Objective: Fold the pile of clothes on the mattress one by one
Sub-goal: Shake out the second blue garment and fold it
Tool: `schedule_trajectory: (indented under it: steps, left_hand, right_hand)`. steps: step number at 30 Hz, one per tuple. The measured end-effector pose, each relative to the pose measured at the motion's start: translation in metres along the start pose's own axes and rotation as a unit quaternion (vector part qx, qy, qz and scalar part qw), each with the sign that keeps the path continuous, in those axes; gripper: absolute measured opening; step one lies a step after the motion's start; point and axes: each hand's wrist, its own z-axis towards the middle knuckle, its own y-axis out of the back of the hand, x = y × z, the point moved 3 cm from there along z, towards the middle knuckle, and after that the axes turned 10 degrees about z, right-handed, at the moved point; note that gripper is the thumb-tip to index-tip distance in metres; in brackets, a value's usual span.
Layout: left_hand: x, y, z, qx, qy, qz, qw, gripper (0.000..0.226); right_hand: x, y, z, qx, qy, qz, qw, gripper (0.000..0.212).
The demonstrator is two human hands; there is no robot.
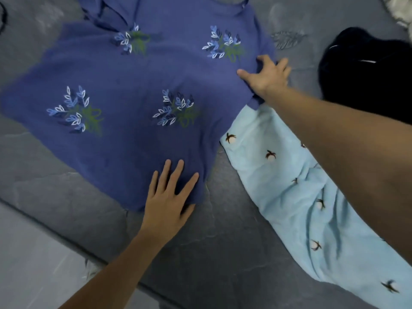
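A blue shirt (138,85) with embroidered leaf sprigs lies spread flat on the dark grey mattress (223,253). My left hand (169,197) rests flat on the shirt's near edge, fingers spread. My right hand (267,74) reaches across to the shirt's right side, by the sleeve, with its fingers curled around the edge of the fabric. A light blue garment (301,197) with small brown motifs lies to the right, partly under my right forearm and tucked under the shirt's right corner.
A dark, almost black garment (367,81) sits bunched at the right. A bit of white fabric (399,12) shows in the top right corner. The mattress edge runs diagonally at lower left, with pale floor (33,264) beyond it.
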Motion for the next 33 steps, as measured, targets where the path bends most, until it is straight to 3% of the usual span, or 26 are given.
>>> schedule_trajectory:
  steps: [5, 8, 14, 19, 26, 29, 33]
  left_hand:
    - [0.007, 0.02, 0.01, -0.045, 0.023, -0.054, 0.997, 0.035]
    - [0.011, 0.034, 0.02, -0.05, 0.045, -0.067, 0.996, 0.03]
    - [0.022, 0.06, 0.036, -0.054, 0.106, -0.127, 0.985, 0.014]
    - [0.043, 0.081, 0.04, -0.026, 0.161, -0.209, 0.964, 0.009]
    - [0.086, 0.095, 0.056, -0.056, 0.229, -0.297, 0.925, 0.014]
    - [0.111, 0.094, 0.069, -0.064, 0.256, -0.331, 0.906, 0.015]
    - [0.155, 0.087, 0.089, -0.062, 0.253, -0.376, 0.889, 0.017]
  right_hand:
    - [0.0, 0.003, 0.01, 0.008, -0.039, 0.081, 0.996, 0.075]
    - [0.0, 0.007, 0.018, 0.043, -0.031, 0.108, 0.993, 0.075]
    - [0.005, 0.021, 0.025, 0.029, 0.009, 0.13, 0.991, 0.027]
    - [0.013, 0.045, 0.027, 0.042, 0.039, 0.148, 0.987, 0.023]
    - [0.041, 0.063, 0.025, 0.089, 0.039, 0.15, 0.984, 0.016]
    - [0.06, 0.057, 0.023, 0.091, 0.033, 0.164, 0.982, 0.031]
    - [0.091, 0.04, 0.028, 0.089, 0.021, 0.185, 0.978, 0.032]
